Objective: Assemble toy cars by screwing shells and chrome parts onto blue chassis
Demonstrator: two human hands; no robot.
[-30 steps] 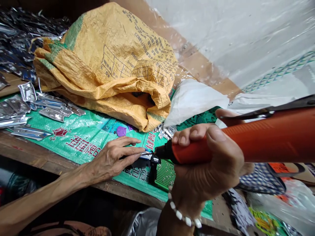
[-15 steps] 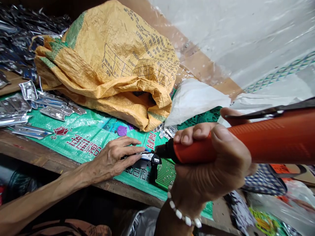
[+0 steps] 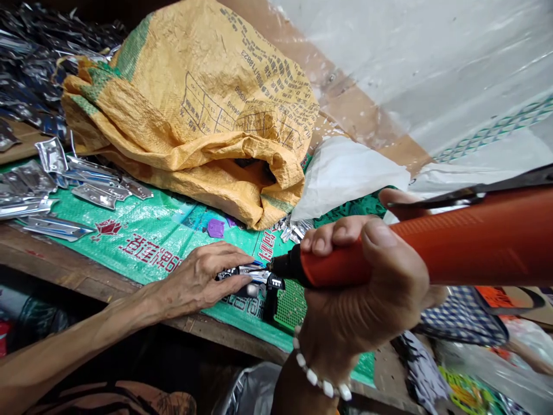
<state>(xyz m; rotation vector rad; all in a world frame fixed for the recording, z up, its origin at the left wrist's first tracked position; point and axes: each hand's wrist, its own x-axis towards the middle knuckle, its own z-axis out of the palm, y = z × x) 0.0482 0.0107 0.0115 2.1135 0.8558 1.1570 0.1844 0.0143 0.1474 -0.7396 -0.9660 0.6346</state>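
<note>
My right hand (image 3: 367,282) is wrapped round a red electric screwdriver (image 3: 470,242) with a black nose and a black lever along its top. The thin bit points left, its tip at a small silver-and-black part (image 3: 259,275) on the table; whether it sits on a screw is too small to tell. From the left, my left hand (image 3: 213,271) grips this part, thumb on the near side and fingers on the far side. Against the part's right end stands a black block, beside a green perforated tray (image 3: 290,305) holding tiny bits that look like screws.
An orange woven sack (image 3: 194,127) lies open-mouthed behind my hands. Shiny stamped metal pieces (image 3: 97,193) lie at left, with a large pile (image 3: 30,75) behind. A purple tag (image 3: 215,228) and a white bag (image 3: 345,178) rest on the green sheet (image 3: 159,230).
My left fingers have shifted from lying over the part to gripping it along both sides, so more of it shows. The screwdriver has moved slightly left, its bit still at the part.
</note>
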